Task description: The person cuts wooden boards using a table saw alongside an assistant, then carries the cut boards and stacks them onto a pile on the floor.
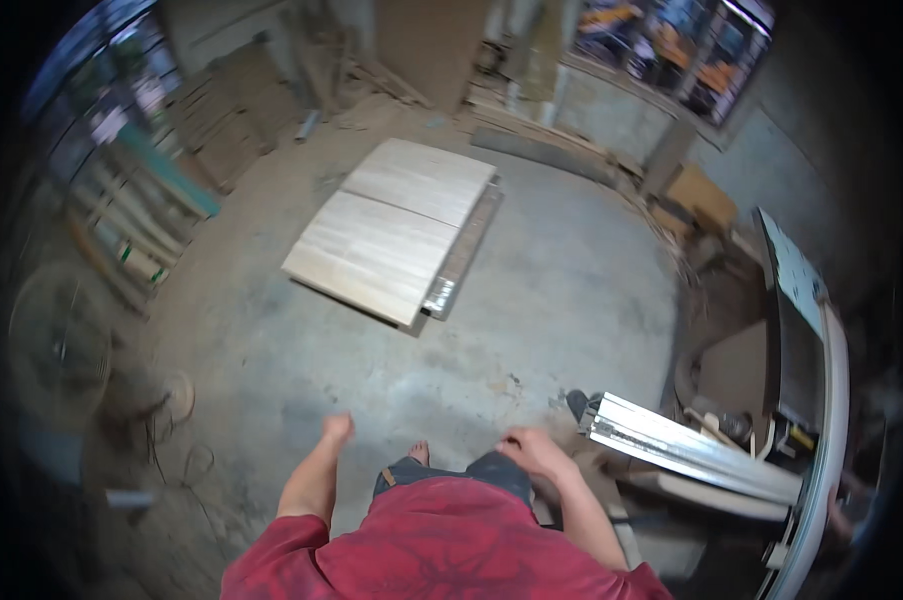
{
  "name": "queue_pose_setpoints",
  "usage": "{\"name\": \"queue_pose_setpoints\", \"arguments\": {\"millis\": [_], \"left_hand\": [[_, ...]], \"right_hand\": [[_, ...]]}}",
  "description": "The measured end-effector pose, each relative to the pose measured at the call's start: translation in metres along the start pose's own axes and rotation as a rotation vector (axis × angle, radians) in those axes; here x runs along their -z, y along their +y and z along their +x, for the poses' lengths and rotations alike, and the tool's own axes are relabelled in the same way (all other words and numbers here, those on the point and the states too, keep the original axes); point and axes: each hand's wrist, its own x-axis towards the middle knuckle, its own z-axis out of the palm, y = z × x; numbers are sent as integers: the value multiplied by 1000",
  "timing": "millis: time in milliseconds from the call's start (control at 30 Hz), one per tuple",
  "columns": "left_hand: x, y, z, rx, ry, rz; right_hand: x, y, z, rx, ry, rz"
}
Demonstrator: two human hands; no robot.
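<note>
My left hand (339,427) hangs above the concrete floor, left of my thigh. It is blurred and its fingers are hidden, so its state is unclear. In front of my right thigh is my right hand (534,450), its fingers loosely curled, with nothing visible in them. Neither hand touches the stack of pale wooden panels (380,245), which lies low on the floor ahead. A narrow seam crosses the top of that stack. To the right of my right hand, a shiny metal rail (687,450) extends from a machine.
The machine's long curved edge (834,400) runs along the right. A round fan (62,345) stands at the left, with a cable (197,465) on the floor nearby. Boards (237,100) lean at the back left; a long timber (542,155) lies along the far wall.
</note>
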Motion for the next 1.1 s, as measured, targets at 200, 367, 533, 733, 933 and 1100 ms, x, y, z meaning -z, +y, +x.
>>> {"name": "queue_pose_setpoints", "arguments": {"millis": [200,367,533,733,933,1100], "left_hand": [[25,331,128,-205,-121,-442],[-30,453,156,-225,-241,-347],[-11,452,217,-676,-489,1203],[-88,603,315,-759,-650,1443],[-273,867,411,-896,-660,1447],[-473,1094,320,-400,-768,177]], "right_hand": [[88,71,87,-159,254,-70],[162,152,134,-410,272,-68],[253,183,185,-354,415,25],[317,268,200,-490,574,245],[378,346,192,-862,518,255],[469,383,175,-884,678,401]]}}
